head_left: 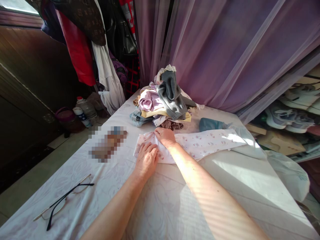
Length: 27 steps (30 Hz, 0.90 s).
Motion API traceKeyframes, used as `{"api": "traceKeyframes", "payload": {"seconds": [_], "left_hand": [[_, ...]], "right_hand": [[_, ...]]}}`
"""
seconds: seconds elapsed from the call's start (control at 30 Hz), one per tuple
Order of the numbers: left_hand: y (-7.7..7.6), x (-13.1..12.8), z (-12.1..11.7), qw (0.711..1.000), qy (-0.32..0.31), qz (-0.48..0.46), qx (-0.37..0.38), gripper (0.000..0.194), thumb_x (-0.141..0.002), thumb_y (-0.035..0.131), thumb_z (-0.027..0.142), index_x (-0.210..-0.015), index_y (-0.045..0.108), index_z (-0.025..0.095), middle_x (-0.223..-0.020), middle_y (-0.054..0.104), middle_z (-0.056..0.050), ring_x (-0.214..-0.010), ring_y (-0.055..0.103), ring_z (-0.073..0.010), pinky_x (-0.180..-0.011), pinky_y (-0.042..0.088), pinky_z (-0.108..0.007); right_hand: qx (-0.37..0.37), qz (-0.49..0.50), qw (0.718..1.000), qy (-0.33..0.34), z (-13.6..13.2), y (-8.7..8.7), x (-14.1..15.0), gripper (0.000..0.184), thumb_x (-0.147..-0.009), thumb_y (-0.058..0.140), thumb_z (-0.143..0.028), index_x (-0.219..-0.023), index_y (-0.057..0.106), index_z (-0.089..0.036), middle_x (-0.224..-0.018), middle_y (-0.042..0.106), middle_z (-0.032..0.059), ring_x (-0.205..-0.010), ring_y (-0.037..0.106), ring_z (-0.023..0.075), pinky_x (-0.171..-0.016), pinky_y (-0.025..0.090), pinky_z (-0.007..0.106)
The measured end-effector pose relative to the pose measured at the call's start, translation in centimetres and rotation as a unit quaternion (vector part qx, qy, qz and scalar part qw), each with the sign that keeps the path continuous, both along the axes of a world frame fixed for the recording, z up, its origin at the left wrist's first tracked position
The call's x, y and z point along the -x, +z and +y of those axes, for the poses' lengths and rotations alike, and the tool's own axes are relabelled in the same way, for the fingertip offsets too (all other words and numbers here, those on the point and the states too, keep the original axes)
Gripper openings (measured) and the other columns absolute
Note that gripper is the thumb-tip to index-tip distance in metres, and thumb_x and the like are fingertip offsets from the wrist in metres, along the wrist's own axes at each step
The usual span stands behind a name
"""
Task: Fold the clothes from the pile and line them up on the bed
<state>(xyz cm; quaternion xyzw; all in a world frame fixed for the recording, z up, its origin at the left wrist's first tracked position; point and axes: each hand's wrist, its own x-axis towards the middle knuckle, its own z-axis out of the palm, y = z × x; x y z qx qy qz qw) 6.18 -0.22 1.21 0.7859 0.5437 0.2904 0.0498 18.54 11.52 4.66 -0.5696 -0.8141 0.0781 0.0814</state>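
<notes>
A white child's garment [200,144] with small pinkish prints, long and narrow like trousers folded lengthwise, lies across the table. My left hand [146,158] rests on its left end, palm down with the fingers stretched over the cloth. Just to the right, my right hand [165,137] is closed, its fingertips pinching the cloth near the far edge. Behind both hands rises a heap of clothes [152,100], with a dark grey ribbed garment [172,96] on top.
Eyeglasses [66,198] lie on the white tablecloth [105,213] at the left, near a pixelated object [107,145]. A blue item [211,124] and clear plastic [252,143] are at the right. Purple curtains [225,50] hang behind; shoes [287,115] stand on a rack.
</notes>
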Motion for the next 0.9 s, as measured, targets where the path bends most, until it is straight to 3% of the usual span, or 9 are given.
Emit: {"api": "traceKeyframes", "payload": {"seconds": [0.2,0.37,0.5,0.57,0.67,0.83,0.9], "left_hand": [[0.0,-0.2,-0.3,0.999,0.013,0.038,-0.013,0.018,-0.087,0.056,0.02,-0.104,0.063,0.019,-0.13,0.064,-0.011,-0.129,0.051,-0.0349,-0.111,0.037,-0.058],[0.2,-0.3,-0.5,1.0,0.003,0.027,-0.011,0.023,-0.087,0.059,0.027,-0.109,0.061,0.017,-0.133,0.062,-0.014,-0.13,0.049,-0.0361,-0.11,0.036,-0.059],[0.3,-0.4,-0.5,1.0,0.008,0.022,-0.009,0.029,-0.088,0.059,0.03,-0.115,0.062,0.021,-0.133,0.062,-0.013,-0.131,0.048,-0.0357,-0.111,0.034,-0.06],[0.4,-0.5,-0.5,1.0,0.007,0.025,-0.014,0.028,-0.088,0.058,0.029,-0.115,0.063,0.021,-0.131,0.063,-0.013,-0.13,0.049,-0.0353,-0.111,0.034,-0.06],[0.7,-0.4,-0.5,0.999,0.005,0.031,-0.019,0.029,-0.088,0.058,0.03,-0.115,0.064,0.021,-0.13,0.063,-0.013,-0.127,0.05,-0.0352,-0.11,0.035,-0.06],[1.1,-0.2,-0.6,0.999,-0.006,0.047,-0.014,0.028,-0.089,0.058,0.032,-0.114,0.068,0.025,-0.131,0.061,-0.012,-0.126,0.049,-0.036,-0.109,0.037,-0.061],[1.1,-0.3,-0.5,0.999,-0.005,0.04,-0.011,0.024,-0.089,0.059,0.032,-0.109,0.07,0.026,-0.131,0.061,-0.011,-0.127,0.048,-0.0357,-0.109,0.036,-0.061]], "right_hand": [[0.003,0.065,0.998,0.004,-0.4,-0.3,-0.3,0.025,-0.095,0.05,-0.034,-0.109,0.069,-0.026,-0.105,0.076,0.0035,-0.097,0.067,0.0191,-0.081,0.045,0.026],[-0.02,0.127,0.992,0.021,-3.9,-0.2,-4.2,0.039,-0.095,0.036,-0.029,-0.113,0.07,-0.029,-0.112,0.074,0.0026,-0.105,0.067,0.0201,-0.093,0.049,0.031],[-0.018,0.141,0.988,0.064,-6.1,-0.4,-7.1,0.037,-0.085,0.047,-0.032,-0.098,0.071,-0.056,-0.106,0.075,-0.0094,-0.105,0.067,0.0204,-0.095,0.051,0.036],[-0.024,0.138,0.988,0.068,-6.1,-0.6,-7.6,0.044,-0.08,0.051,-0.03,-0.103,0.066,-0.065,-0.114,0.072,-0.0145,-0.113,0.064,0.02,-0.1,0.048,0.039],[-0.029,0.125,0.991,0.047,-5.0,-0.8,-7.7,0.051,-0.077,0.055,-0.028,-0.117,0.065,-0.058,-0.124,0.069,-0.0126,-0.122,0.059,0.0226,-0.101,0.047,0.044],[-0.038,0.102,0.992,-0.057,-2.6,-0.5,-7.8,0.042,-0.092,0.04,-0.027,-0.121,0.07,-0.033,-0.121,0.071,0.0018,-0.112,0.063,0.0202,-0.098,0.048,0.034],[-0.029,0.084,0.991,-0.1,-1.5,-0.1,-8.0,0.038,-0.092,0.044,-0.029,-0.121,0.069,-0.028,-0.117,0.071,0.0062,-0.106,0.065,0.0218,-0.092,0.049,0.034]]}}
